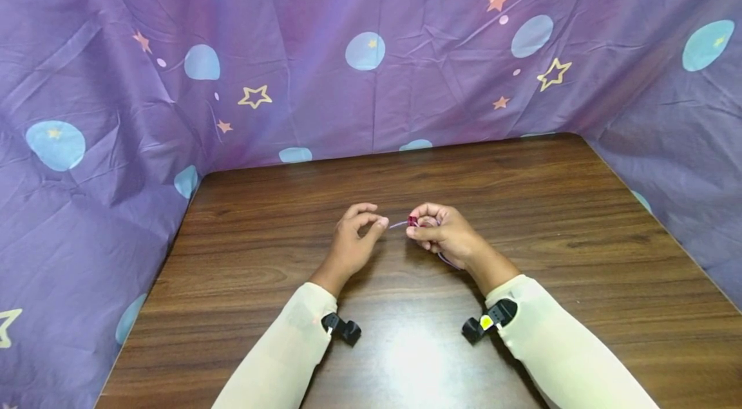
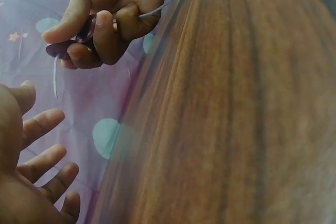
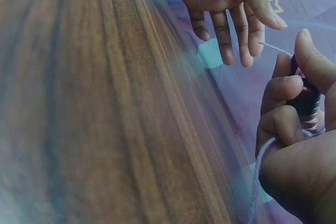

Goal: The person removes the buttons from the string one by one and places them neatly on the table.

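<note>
A: In the head view, what do the fingers hold?
B: The right hand (image 1: 446,234) pinches a dark red piece (image 1: 412,221) between thumb and forefinger. A pale cord (image 1: 398,225) pokes out past those fingertips, its tip just beside the thumb of the left hand (image 1: 353,236), which grips nothing.
A: And the left wrist view?
B: Left fingers spread and loose, apart from the cord. Glossy round pieces sit between the right thumb and fingers; the cord's other end trails out behind the curled fingers.
A: The right wrist view?
B: A dark, ridged stack within the right fingers, cord hanging below them.
A: Which step, then?
B: Threading, I'd judge, with the tip through. The next move calls for left thumb and forefinger to pinch that tip while the right fingers steady the pieces.
</note>
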The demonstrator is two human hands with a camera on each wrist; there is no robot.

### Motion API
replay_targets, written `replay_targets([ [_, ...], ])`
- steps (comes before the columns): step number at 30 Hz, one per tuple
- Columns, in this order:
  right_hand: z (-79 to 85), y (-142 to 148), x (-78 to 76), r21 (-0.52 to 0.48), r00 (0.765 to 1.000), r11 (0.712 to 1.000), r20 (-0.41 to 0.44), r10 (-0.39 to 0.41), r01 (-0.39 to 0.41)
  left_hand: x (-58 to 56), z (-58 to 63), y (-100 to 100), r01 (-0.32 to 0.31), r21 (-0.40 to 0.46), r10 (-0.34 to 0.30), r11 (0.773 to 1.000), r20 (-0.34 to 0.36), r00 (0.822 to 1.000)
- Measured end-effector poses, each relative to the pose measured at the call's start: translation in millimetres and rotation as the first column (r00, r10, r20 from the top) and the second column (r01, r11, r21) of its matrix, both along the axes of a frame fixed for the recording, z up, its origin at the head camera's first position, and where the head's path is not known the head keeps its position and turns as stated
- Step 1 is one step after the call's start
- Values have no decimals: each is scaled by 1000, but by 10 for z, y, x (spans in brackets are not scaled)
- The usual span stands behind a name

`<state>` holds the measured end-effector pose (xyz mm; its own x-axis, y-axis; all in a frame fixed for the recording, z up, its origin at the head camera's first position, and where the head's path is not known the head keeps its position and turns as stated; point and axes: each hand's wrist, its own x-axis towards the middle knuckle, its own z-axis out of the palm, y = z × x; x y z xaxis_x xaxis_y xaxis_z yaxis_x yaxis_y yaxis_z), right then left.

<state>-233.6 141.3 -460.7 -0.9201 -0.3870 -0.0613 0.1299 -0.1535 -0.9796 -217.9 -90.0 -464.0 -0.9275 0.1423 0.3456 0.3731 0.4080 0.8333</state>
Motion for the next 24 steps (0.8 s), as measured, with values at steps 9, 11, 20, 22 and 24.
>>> replay_targets([
  [9, -6, -3, -9, -25, 999, 999, 47, 26, -25, 10, 17, 2, 48, 7, -48, 999, 14, 999],
  [11, -6, -2, -8, -24, 998, 999, 49, 37, -36, 15, 17, 4, 69, 18, -69, 997, 7, 998],
  [20, -2, 2, -6, -23, 997, 998, 49, 55, -54, 33, 25, 14, 125, 36, -122, 992, -67, 990],
  [22, -6, 4, -7, -17, 997, 998, 47, 60, -60, 39, 28, 16, 129, 38, -126, 991, -78, 989],
  [24, -10, 4, -6, -12, 997, 998, 45, 67, -66, 44, 30, 19, 134, 41, -130, 990, -85, 988],
])
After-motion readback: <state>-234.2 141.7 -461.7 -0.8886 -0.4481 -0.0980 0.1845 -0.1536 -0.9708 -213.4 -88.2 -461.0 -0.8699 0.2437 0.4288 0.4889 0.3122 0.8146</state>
